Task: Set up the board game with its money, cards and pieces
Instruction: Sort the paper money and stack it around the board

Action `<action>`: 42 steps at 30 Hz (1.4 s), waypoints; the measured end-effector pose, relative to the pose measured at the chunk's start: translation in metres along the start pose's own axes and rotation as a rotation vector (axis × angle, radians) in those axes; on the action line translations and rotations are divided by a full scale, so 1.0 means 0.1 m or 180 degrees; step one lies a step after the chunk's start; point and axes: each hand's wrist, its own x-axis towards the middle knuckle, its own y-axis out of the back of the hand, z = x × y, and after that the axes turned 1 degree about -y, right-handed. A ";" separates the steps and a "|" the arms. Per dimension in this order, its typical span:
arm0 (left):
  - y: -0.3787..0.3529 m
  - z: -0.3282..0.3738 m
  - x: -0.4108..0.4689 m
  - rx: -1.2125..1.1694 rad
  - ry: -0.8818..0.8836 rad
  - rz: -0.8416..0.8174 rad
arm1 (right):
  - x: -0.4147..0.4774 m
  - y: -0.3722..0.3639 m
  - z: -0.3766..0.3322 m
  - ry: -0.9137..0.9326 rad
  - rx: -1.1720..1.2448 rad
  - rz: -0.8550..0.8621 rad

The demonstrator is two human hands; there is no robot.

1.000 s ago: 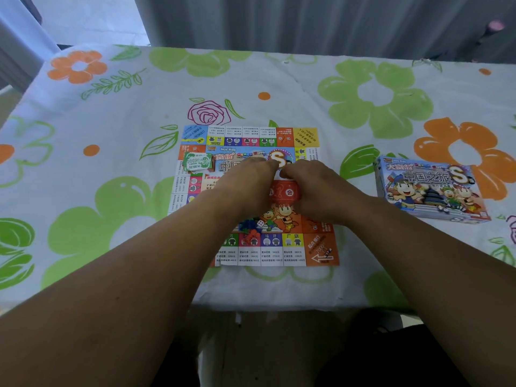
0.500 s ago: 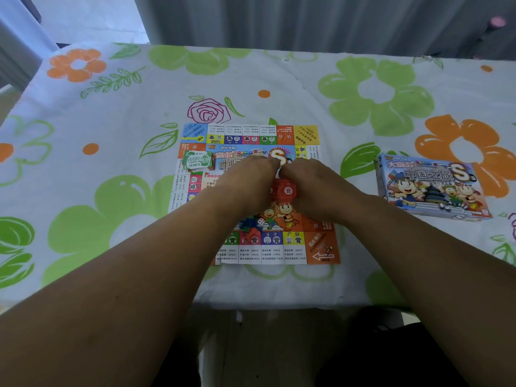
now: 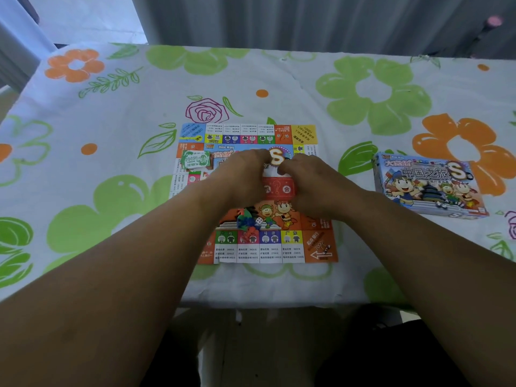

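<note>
1. Layout: board (image 3: 318, 247) lies flat on the flowered tablecloth (image 3: 117, 113), near the table's front edge. Game box (image 3: 430, 185) sits well apart to your right, off the board.
2. Money: green note stack (image 3: 195, 160) rests on the board's far-left area, just beside your left hand (image 3: 240, 180).
3. Pieces: a small heap of coloured pieces (image 3: 245, 220) with a white die (image 3: 259, 220) lies on the board's near-centre, under your left wrist. Not yet sorted.
4. Cards: red card stack (image 3: 277, 188), question mark up, lies at the board's centre between your two hands.
5. Hands: both are knuckles-up. Fingers of left hand and right hand (image 3: 312, 188) curl downward, and the fingertips (image 3: 287, 166) nearly meet at the stack's far edge over a pale patch. Cannot tell whether either hand pinches the stack or only touches it; the undersides are hidden.
6. Step in hand (judgement): seating and squaring the red cards on their centre spot.
7. Progress (judgement): board, money and one card stack are placed; pieces remain.
8. Next move calls for: let go without dragging the top cards, lift your left wrist clear of the heap, then separate the pieces and the die.
</note>
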 end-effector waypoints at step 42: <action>0.31 -1.02 -0.08 -0.1024 0.1898 0.1420 | 0.94 -0.03 -1.18 -0.2587 0.4101 -0.0259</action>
